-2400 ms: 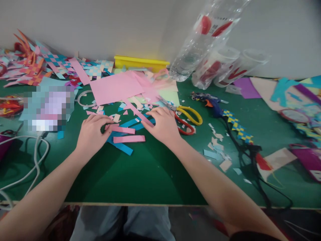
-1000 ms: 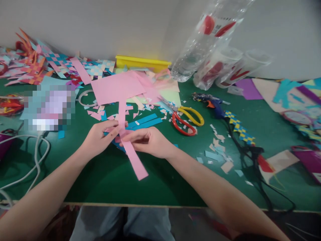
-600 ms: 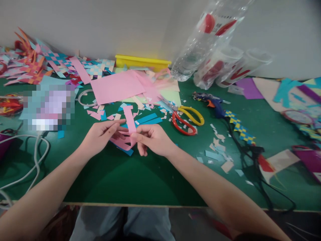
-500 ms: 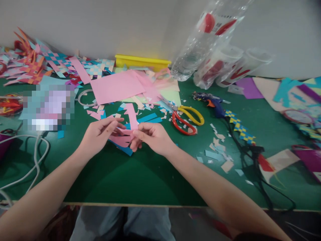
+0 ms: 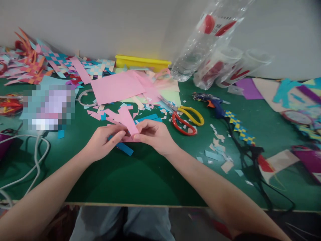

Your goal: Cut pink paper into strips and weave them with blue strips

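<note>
Between my two hands are pink paper strips (image 5: 128,120), one standing up and slanting away to the left, others stretching sideways. My right hand (image 5: 156,138) pinches the lower end of the slanting strip between thumb and fingers. My left hand (image 5: 106,143) is closed around the left part of the pink strips, its thumb near the crossing; its fingers are partly hidden behind the paper. Beneath the hands a blue paper strip (image 5: 124,148) lies on the green table (image 5: 145,180). More blue strips (image 5: 149,117) lie just behind my right hand.
Red-and-yellow-handled scissors (image 5: 187,120) lie to the right, beside a blue glue gun (image 5: 216,106). Behind are a pink sheet (image 5: 116,87), a yellow tray (image 5: 142,62), a plastic bottle (image 5: 193,50) and cups (image 5: 220,65). Paper scraps (image 5: 219,150) are scattered; a white cable (image 5: 37,157) runs at left.
The upright pink strip has tilted and come lower towards me, and the pink strips now spread further left. My left hand has moved slightly right and closed in on the paper.
</note>
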`<action>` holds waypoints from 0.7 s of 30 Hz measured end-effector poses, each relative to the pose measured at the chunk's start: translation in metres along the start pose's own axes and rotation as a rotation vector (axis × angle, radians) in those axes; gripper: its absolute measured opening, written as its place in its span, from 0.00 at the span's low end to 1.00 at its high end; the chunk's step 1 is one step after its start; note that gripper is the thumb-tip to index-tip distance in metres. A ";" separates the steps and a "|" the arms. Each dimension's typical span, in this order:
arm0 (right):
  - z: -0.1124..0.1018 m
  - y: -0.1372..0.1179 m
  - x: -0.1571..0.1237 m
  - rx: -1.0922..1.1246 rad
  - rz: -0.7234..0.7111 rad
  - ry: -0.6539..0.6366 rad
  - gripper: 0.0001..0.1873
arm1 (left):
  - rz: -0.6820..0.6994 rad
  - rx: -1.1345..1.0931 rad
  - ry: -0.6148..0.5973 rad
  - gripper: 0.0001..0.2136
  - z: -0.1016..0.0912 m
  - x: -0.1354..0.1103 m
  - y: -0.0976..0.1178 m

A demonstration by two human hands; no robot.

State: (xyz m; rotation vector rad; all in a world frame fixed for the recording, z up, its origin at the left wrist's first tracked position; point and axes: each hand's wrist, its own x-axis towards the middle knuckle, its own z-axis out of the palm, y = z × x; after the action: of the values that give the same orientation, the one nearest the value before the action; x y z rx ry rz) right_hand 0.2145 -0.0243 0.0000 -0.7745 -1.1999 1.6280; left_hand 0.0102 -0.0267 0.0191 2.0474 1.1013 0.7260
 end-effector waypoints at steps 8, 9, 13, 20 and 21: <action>-0.001 0.001 0.002 -0.132 0.060 -0.002 0.17 | 0.038 -0.122 0.079 0.14 -0.001 0.001 -0.003; -0.001 0.002 0.002 -0.159 0.062 0.004 0.14 | 0.028 -0.132 0.084 0.13 -0.001 0.002 -0.003; -0.001 0.003 0.001 -0.203 0.067 -0.019 0.12 | -0.038 -0.181 0.112 0.13 -0.001 0.002 -0.003; 0.001 -0.002 -0.003 -0.440 0.037 -0.103 0.15 | -0.091 -0.248 0.138 0.11 -0.002 0.000 -0.006; 0.001 -0.003 -0.003 -0.465 0.043 -0.112 0.17 | -0.084 -0.259 0.150 0.10 -0.002 0.000 -0.007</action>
State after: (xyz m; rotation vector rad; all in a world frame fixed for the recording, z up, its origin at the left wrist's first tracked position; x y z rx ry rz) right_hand 0.2156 -0.0272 0.0029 -1.0104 -1.6845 1.4554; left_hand 0.0057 -0.0230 0.0149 1.7417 1.1066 0.9398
